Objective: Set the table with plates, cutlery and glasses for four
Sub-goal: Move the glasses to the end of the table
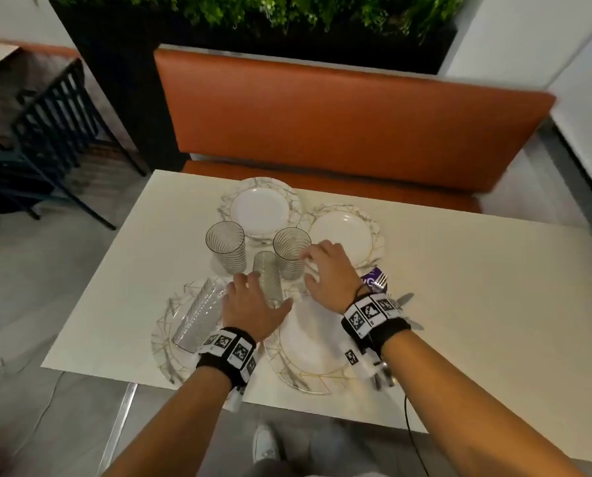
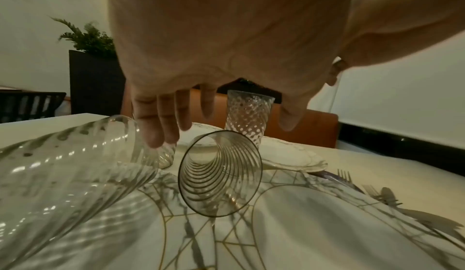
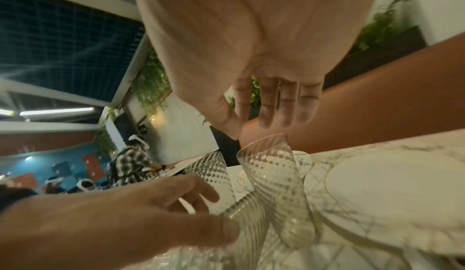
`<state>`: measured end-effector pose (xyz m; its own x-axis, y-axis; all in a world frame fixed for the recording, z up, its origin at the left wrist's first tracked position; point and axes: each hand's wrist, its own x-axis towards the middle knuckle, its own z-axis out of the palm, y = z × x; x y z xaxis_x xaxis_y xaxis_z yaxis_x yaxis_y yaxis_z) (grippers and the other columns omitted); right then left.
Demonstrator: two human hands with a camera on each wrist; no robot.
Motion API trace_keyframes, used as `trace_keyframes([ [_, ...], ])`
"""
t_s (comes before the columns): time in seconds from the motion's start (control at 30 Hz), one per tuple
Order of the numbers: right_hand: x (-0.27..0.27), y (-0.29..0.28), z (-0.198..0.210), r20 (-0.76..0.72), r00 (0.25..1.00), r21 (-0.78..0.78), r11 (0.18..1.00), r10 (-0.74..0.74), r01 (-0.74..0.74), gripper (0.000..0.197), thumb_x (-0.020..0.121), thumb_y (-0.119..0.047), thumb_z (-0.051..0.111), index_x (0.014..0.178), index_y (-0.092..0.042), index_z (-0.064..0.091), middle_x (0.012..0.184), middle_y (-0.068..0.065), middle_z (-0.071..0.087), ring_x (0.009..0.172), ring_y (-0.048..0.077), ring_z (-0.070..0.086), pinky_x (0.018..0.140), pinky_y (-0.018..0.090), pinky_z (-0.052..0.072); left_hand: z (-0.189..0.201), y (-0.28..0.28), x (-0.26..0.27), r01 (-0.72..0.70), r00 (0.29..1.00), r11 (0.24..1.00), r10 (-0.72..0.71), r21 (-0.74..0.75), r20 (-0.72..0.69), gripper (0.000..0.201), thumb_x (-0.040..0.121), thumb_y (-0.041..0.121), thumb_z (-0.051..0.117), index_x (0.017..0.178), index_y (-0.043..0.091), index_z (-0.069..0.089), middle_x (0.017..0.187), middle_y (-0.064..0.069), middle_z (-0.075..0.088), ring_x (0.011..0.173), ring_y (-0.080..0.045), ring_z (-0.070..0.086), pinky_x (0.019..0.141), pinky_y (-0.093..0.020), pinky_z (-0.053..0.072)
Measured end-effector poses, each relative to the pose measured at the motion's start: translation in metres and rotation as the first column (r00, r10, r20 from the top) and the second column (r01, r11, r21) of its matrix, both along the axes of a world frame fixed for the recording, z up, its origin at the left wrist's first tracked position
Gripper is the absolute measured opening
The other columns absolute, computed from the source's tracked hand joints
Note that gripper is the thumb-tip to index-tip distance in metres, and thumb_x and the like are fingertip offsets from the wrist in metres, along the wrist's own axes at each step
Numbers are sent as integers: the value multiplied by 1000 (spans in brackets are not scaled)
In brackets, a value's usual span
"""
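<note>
Reaching, both hands spread, empty | tipped glass on L plate

Two glasses upright between four plates; cutlery right, apparently on table.

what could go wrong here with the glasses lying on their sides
1. The glass lying under the left hand rests across plate rims; it may roll as the open hand closes.
2. The right hand reaches beside an upright glass and might tip it.
3. Another tipped glass lies on the near-left plate, close to the table edge.
</note>
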<state>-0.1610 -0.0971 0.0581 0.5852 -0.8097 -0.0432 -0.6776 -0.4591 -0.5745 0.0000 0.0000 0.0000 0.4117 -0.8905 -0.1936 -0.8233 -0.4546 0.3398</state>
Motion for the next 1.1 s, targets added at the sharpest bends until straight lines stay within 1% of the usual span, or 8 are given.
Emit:
trace_keyframes([
  [0.13,22,-44,3,-145,985,-75,992,91,-102,76,79,-23,69,147,-31,37,149,5,35,133,30,31,107,50,38,-10,-19,-5,-65,994,986,50,152,98,107,75,89,53,148,12,36,141,-14,46,130,-35,49,107,-50,44],
  [0.27,33,-72,-15,-308,925,-3,972,221,-233,97,79,-38,75,156,-38,16,164,6,13,147,36,17,112,56,30,-18,-23,-13,-142,988,978,131,150,79,94,80,70,67,148,16,33,141,-13,48,128,-35,51,104,-50,46],
  [0.53,35,-83,-30,-178,940,69,957,290,-282,97,79,-28,79,156,-21,19,155,8,35,135,35,40,108,53,40,-5,-18,-27,-334,939,940,325,-68,-115,83,78,40,75,145,3,42,136,-17,55,122,-38,46,102,-49,45],
  [0.8,-5,-86,-5,35,990,75,988,133,-136,99,75,-36,81,154,-18,24,152,6,39,139,29,36,112,50,38,37,-26,-42,-322,947,922,318,-215,-55,76,75,57,67,136,16,46,128,-5,64,116,-32,51,98,-52,43],
  [0.9,-31,-87,3,94,995,80,996,31,-38,96,74,-40,81,152,-18,29,147,6,42,133,28,39,110,47,40,47,-35,-45,-272,961,917,246,-291,-122,72,76,55,67,133,15,49,128,-5,64,118,-30,49,90,-50,51],
  [0.93,-62,-82,8,115,991,65,996,-75,68,95,74,-42,81,151,-17,30,145,6,43,132,28,40,109,47,40,51,-47,-61,-172,981,934,132,-314,-145,71,77,52,69,133,14,50,128,-5,63,119,-31,47,89,-49,52],
  [1.03,-75,-79,12,145,983,76,992,-110,100,94,74,-45,82,149,-15,35,140,6,45,129,27,42,108,45,40,57,-61,-61,-166,977,928,111,-332,-180,66,78,45,75,132,12,52,127,-7,63,119,-32,48,92,-46,49],
  [1.1,-107,-70,15,148,967,70,978,-205,197,93,73,-47,82,148,-15,37,138,6,45,128,27,42,108,43,41,60,-71,-80,-82,973,940,4,-331,-230,67,78,45,77,132,14,51,127,-7,62,119,-31,53,95,-46,50],
])
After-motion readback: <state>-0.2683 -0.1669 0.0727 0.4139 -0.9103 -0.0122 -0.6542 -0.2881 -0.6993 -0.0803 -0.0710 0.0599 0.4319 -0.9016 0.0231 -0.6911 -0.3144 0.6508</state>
